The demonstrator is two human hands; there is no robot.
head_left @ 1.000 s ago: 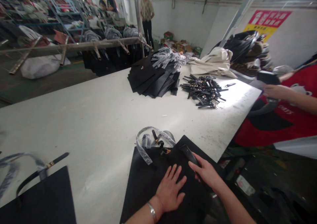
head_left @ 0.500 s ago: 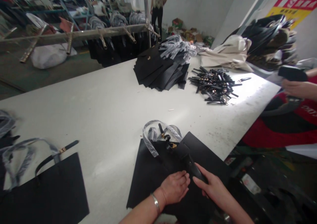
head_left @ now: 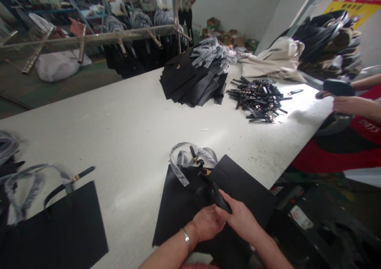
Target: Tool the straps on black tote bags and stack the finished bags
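Observation:
A black tote bag (head_left: 174, 205) lies flat in front of me, its plastic-wrapped handle (head_left: 177, 170) looping beyond the top edge. A short black strap with a gold buckle (head_left: 195, 158) sits at that edge. My right hand (head_left: 238, 217) is wrapped round a slim black tool (head_left: 218, 197), whose tip points toward the buckle and blends into the dark bag. Next to it, my left hand (head_left: 208, 223), with a silver bracelet at the wrist, rests on the bag with fingers curled; its fingertips are partly hidden. A loose black panel (head_left: 241, 181) lies at the right.
Another black bag (head_left: 65, 225) with a wrapped handle lies at the left. Farther back are fanned black bags (head_left: 193, 82), a heap of buckled straps (head_left: 258, 98) and beige cloth (head_left: 274, 58). A co-worker's hands (head_left: 345, 102) hold a dark piece at the right edge.
My right hand and the tool have moved left and slightly up, close against my left hand. The co-worker's hands have shifted left over the table corner.

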